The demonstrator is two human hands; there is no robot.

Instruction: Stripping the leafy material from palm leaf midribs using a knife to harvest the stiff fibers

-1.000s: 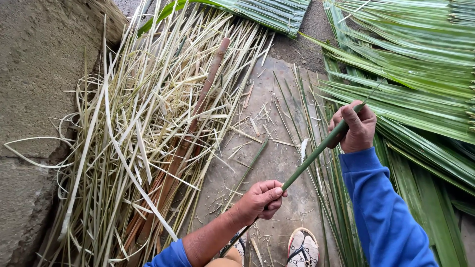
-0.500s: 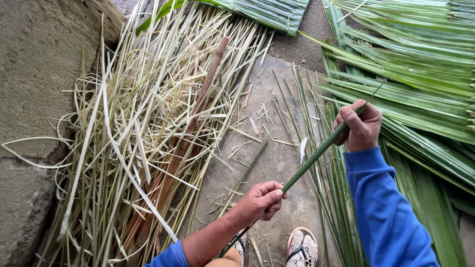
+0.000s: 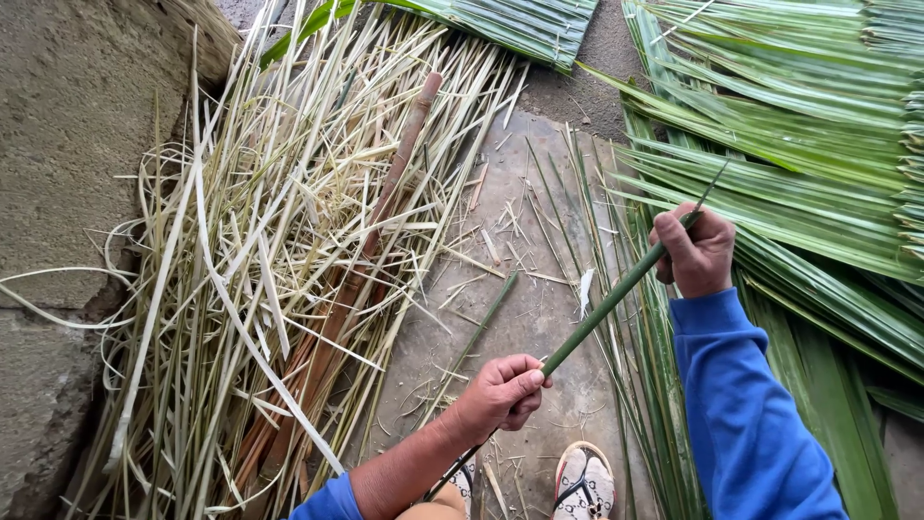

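A long green leaf stalk (image 3: 606, 306) slants across the middle of the frame. The left hand (image 3: 502, 393) at lower centre has its grip closed round the lower end, the right hand (image 3: 695, 252) at centre right closed round the upper. Pale stripped strips (image 3: 260, 250) fill the left, green palm leaves (image 3: 808, 144) the upper right.

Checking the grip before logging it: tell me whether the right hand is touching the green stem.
Touching. The head view shows the right hand with its fingers curled around the upper part of the green stem, no gap visible; the left hand pinches the lower part.
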